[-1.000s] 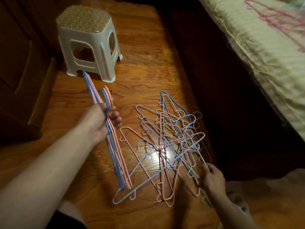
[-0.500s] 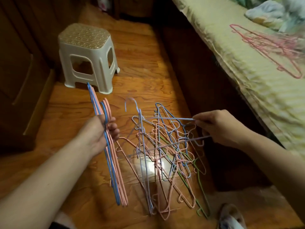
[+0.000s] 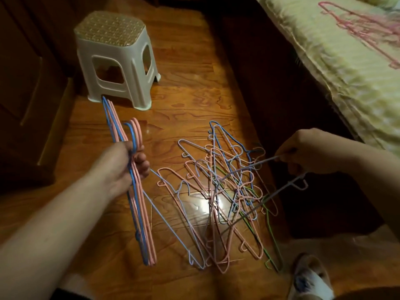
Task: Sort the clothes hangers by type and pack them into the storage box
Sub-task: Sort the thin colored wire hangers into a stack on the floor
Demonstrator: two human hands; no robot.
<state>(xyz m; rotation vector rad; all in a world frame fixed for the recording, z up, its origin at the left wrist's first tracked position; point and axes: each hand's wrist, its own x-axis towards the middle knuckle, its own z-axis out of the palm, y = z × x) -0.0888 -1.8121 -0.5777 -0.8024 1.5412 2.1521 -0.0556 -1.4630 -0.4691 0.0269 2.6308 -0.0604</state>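
Observation:
My left hand (image 3: 123,167) grips a stacked bundle of blue and pink wire hangers (image 3: 138,202), held upright on edge over the wooden floor. To its right lies a tangled pile of pink, pale blue, dark blue and green hangers (image 3: 218,198). My right hand (image 3: 309,152) pinches a pale lilac hanger (image 3: 279,189) by one end, lifted at the pile's right side and still caught among the others. No storage box is in view.
A white plastic stool (image 3: 114,59) stands at the back left, just beyond the bundle's tip. A bed with a yellow cover (image 3: 337,68) runs along the right, with pink hangers (image 3: 363,29) on it. A slippered foot (image 3: 311,278) shows at the bottom right.
My right hand went from the pile's near edge up to its right side, pulling a pale hanger partly out. The pile has settled flatter. My left hand keeps its bundle.

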